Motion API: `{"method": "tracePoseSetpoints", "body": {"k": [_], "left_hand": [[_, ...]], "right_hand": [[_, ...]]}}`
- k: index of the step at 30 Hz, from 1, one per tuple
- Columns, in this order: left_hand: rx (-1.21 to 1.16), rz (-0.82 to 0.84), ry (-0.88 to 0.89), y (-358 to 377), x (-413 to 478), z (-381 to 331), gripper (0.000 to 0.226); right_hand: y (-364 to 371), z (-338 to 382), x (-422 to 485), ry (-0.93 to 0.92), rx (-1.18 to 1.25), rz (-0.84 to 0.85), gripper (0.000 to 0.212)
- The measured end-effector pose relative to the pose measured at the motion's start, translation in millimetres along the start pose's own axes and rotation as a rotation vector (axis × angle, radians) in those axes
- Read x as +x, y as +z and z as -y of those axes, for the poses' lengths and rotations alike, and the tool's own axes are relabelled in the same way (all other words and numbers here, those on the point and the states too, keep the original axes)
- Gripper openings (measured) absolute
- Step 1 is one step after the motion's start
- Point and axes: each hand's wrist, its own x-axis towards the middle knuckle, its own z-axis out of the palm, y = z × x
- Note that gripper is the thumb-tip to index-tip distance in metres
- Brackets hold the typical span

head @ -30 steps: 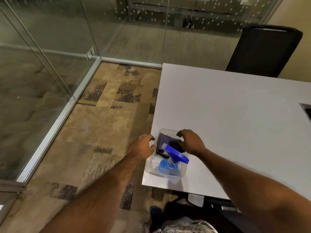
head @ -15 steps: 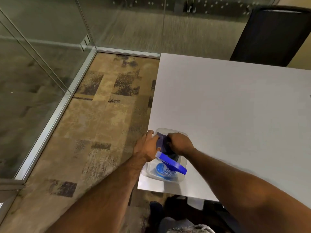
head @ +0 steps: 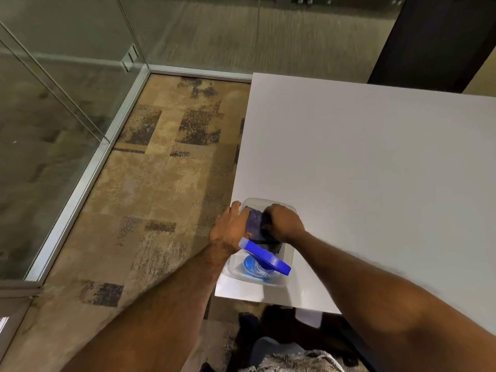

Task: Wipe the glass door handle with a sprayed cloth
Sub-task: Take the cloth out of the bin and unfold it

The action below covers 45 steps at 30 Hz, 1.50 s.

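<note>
A clear plastic tub [head: 288,281] stands at the near left corner of the white table [head: 375,170]. In it stands a spray bottle with a blue trigger head [head: 265,255] and blue liquid, beside a folded purple cloth [head: 255,222]. My left hand [head: 230,226] is at the tub's left rim with its fingers against the cloth. My right hand [head: 284,222] is closed over the cloth from the right, inside the tub. The glass door handle is not in view.
Glass walls [head: 53,103] with a metal floor rail [head: 88,170] run along the left and back. Patterned carpet [head: 166,170] lies between the glass and the table. A dark chair back [head: 434,41] stands behind the table's far edge.
Both hands have closed in on the tub: the left moved from outside the rim onto the cloth, and the right has curled down over it. The camera tilted downward.
</note>
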Motion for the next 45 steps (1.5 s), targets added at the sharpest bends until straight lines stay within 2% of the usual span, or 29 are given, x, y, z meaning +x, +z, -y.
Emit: {"method": "tracePoseSetpoints", "body": {"k": [7, 10, 12, 17, 19, 24, 29, 33, 36, 40, 43, 45], "left_hand": [[-0.031, -0.046, 0.017, -3, 0, -3, 0.083], [-0.093, -0.005, 0.027, -8, 2, 0, 0.086], [-0.104, 0.003, 0.031, -11, 3, 2, 0.078], [-0.245, -0.14, 0.088, -25, -1, 9, 0.051], [-0.32, -0.191, 0.124, -36, -6, 8, 0.047], [-0.754, -0.287, 0.085, -80, -26, 6, 0.035], [-0.921, -0.45, 0.055, -118, -39, 14, 0.04], [-0.984, -0.53, 0.024, -129, -54, 31, 0.035], [-1.081, -0.598, -0.047, -136, -66, 44, 0.029], [-1.429, -0.665, -0.186, -151, -88, 57, 0.018], [-1.686, -0.637, -0.254, -165, -110, 64, 0.012], [-1.757, -0.563, -0.331, -176, -127, 71, 0.009]], "right_hand": [[-10, 1, -12, -0.077, 0.064, -0.079, 0.018], [-15, 2, -19, -0.105, 0.09, -0.107, 0.017], [-21, 4, -23, -0.131, 0.095, -0.127, 0.016], [-45, 11, -33, -0.216, 0.111, -0.192, 0.015], [-59, 16, -35, -0.254, 0.116, -0.212, 0.015], [-102, 42, -37, -0.333, 0.124, -0.316, 0.017], [-132, 77, -39, -0.394, 0.165, -0.387, 0.016], [-139, 102, -43, -0.434, 0.156, -0.355, 0.027], [-143, 123, -53, -0.495, 0.159, -0.315, 0.046], [-155, 161, -68, -0.63, 0.124, -0.193, 0.083], [-160, 190, -78, -0.728, -0.046, -0.181, 0.104], [-155, 206, -83, -0.736, -0.139, -0.194, 0.116]]}}
